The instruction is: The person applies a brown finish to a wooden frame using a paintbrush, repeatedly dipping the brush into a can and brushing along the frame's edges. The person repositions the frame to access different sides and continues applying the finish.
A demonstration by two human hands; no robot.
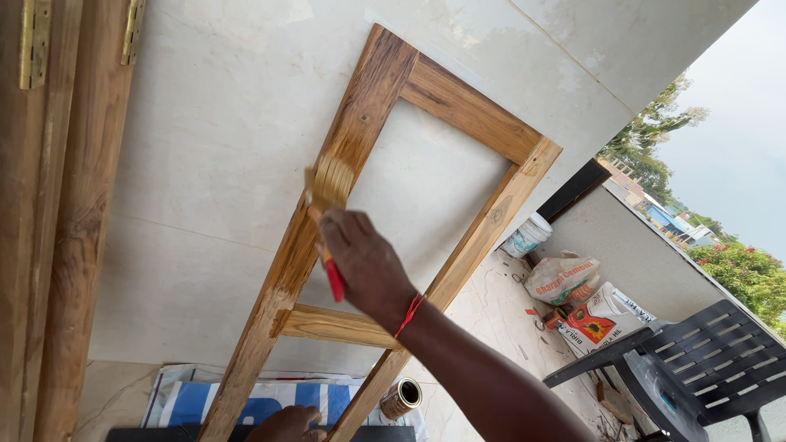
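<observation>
Item 1: my right hand (364,260), closed around the red handle of a paintbrush (326,214), with a red thread tied at the wrist. The brush bristles, wet and amber, press flat against the left upright of a wooden frame (372,82). Item 2: that frame, a rectangular open panel of brown grained timber, leans tilted against a pale tiled wall (205,123); it has 2 long uprights, 1 top rail and 1 lower cross rail that I can see, and the stretch of upright around the bristles looks glossy. Item 3: my left hand (286,426), at the bottom edge of the view between the feet of the 2 uprights, only the knuckles showing; I cannot tell whether it is open or closed, nor what it touches. Item 4: a small round tin (401,398), open mouth toward me, lying on its side just beside the right upright's lower end. Item 5: a blue and white striped sheet (196,401) spread on the floor beneath the frame. Item 6: a white bucket (526,236) near the wall's far end. Item 7: 2 printed sacks (565,278) on the floor beyond it. Item 8: a dark plastic chair (704,360) at the right. Item 9: wooden door leaves with brass hinges (34,41) at the left.
</observation>
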